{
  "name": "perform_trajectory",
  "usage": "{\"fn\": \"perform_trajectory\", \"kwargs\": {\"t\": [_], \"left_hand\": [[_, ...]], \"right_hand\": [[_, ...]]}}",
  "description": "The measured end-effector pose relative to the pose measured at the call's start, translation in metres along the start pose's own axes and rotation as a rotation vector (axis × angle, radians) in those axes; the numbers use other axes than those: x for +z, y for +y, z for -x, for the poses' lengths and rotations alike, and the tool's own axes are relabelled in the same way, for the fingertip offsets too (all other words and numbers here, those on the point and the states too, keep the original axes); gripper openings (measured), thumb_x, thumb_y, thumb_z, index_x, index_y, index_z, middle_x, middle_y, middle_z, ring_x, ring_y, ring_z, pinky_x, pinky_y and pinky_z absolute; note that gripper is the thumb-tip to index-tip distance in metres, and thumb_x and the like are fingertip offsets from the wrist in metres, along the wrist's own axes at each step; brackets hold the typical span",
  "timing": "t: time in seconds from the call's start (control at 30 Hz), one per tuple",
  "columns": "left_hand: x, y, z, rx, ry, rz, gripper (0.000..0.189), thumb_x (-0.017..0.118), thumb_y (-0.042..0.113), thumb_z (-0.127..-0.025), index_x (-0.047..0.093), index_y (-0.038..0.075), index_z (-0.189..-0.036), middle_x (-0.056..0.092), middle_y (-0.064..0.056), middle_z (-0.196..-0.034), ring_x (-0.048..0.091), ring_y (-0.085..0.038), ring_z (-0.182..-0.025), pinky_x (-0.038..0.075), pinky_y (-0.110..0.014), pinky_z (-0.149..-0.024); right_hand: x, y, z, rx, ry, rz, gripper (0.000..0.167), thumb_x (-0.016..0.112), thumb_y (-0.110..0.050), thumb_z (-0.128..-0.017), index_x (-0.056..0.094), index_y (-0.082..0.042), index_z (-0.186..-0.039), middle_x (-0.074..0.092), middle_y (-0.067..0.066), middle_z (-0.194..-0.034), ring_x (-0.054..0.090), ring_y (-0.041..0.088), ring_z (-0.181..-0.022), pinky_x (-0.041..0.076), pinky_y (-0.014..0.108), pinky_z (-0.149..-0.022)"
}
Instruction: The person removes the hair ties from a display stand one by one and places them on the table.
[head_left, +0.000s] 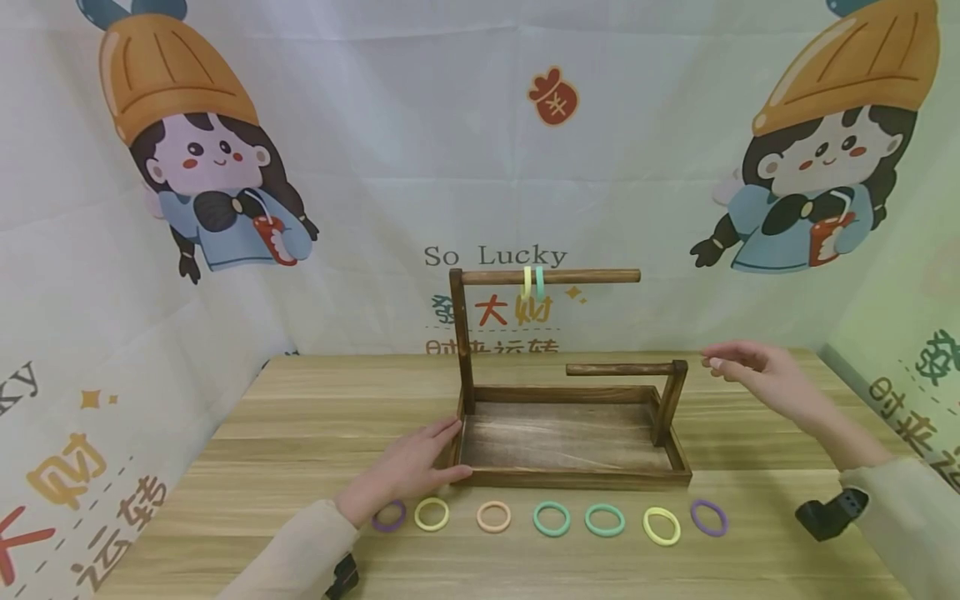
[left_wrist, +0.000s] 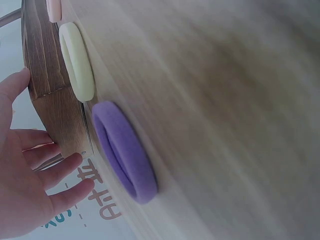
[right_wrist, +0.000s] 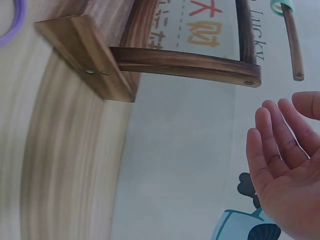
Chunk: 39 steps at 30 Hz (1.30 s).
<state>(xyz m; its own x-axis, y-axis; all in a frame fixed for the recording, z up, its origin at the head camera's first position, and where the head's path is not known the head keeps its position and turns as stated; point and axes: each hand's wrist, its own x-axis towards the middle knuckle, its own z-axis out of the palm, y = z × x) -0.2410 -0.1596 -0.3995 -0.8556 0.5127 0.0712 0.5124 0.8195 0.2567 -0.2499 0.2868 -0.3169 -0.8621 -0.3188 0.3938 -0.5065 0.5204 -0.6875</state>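
Observation:
A dark wooden tray stand (head_left: 570, 478) has a tall post with a long upper bar (head_left: 592, 276) and a short post with a lower bar (head_left: 615, 369). A yellow hair tie (head_left: 527, 283) and a green hair tie (head_left: 540, 283) hang side by side on the upper bar. My left hand (head_left: 408, 462) rests at the tray's left end, fingers spread along its wall. To the right of the short post, my right hand (head_left: 765, 379) is raised, palm inward; the right wrist view shows its fingers (right_wrist: 272, 147) loosely extended, holding nothing.
In front of the tray lies a row of hair ties: purple (head_left: 389, 529), yellow (head_left: 432, 528), peach (head_left: 493, 530), two green, another yellow (head_left: 662, 542) and another purple (head_left: 709, 532). Behind the wooden table (head_left: 300, 450) hangs a printed cloth (head_left: 375, 167).

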Motion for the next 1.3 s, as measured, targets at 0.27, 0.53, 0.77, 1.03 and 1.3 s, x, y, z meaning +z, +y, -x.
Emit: {"fn": "perform_trajectory", "kwargs": {"t": [0.27,0.53,0.77,1.03,1.3], "left_hand": [[0.0,0.0,0.0,0.004,0.001,0.009,0.076,0.05,0.054,-0.082,0.034,0.001,-0.134,0.032,-0.016,-0.137,0.036,-0.037,-0.117,0.031,-0.048,-0.094],[-0.001,0.0,-0.001,0.004,-0.001,0.007,0.076,0.049,0.054,-0.082,0.034,0.0,-0.134,0.031,-0.016,-0.137,0.036,-0.037,-0.118,0.03,-0.048,-0.095],[-0.001,0.001,-0.001,0.001,-0.012,0.006,0.076,0.049,0.054,-0.083,0.033,0.001,-0.134,0.031,-0.016,-0.137,0.035,-0.037,-0.118,0.03,-0.048,-0.095],[-0.001,0.002,-0.001,-0.014,-0.018,0.01,0.076,0.049,0.054,-0.082,0.033,0.002,-0.135,0.031,-0.015,-0.138,0.034,-0.038,-0.118,0.029,-0.049,-0.095],[-0.002,0.002,0.0,-0.012,-0.011,0.006,0.075,0.05,0.053,-0.082,0.034,0.001,-0.134,0.031,-0.015,-0.137,0.035,-0.037,-0.118,0.03,-0.049,-0.095]], "right_hand": [[-0.003,-0.017,-0.02,0.039,0.017,0.022,0.028,0.047,-0.014,-0.093,0.053,0.005,-0.113,0.059,0.007,-0.102,0.054,0.003,-0.085,0.045,0.014,-0.071],[-0.009,-0.034,-0.038,0.061,0.033,0.027,0.033,0.048,-0.018,-0.092,0.05,0.004,-0.117,0.056,0.015,-0.11,0.053,0.002,-0.088,0.042,0.014,-0.072],[-0.011,-0.05,-0.055,0.078,0.051,0.025,0.038,0.048,-0.025,-0.092,0.048,-0.001,-0.122,0.054,0.012,-0.114,0.049,0.002,-0.092,0.041,0.024,-0.077],[-0.006,-0.066,-0.077,0.068,0.057,0.032,0.039,0.052,-0.027,-0.09,0.049,-0.005,-0.122,0.053,0.014,-0.117,0.05,0.013,-0.099,0.04,0.034,-0.082],[0.01,-0.075,-0.096,0.005,0.008,-0.055,0.044,0.056,-0.019,-0.088,0.044,-0.003,-0.127,0.048,0.015,-0.123,0.045,0.027,-0.109,0.038,0.044,-0.089]]}}
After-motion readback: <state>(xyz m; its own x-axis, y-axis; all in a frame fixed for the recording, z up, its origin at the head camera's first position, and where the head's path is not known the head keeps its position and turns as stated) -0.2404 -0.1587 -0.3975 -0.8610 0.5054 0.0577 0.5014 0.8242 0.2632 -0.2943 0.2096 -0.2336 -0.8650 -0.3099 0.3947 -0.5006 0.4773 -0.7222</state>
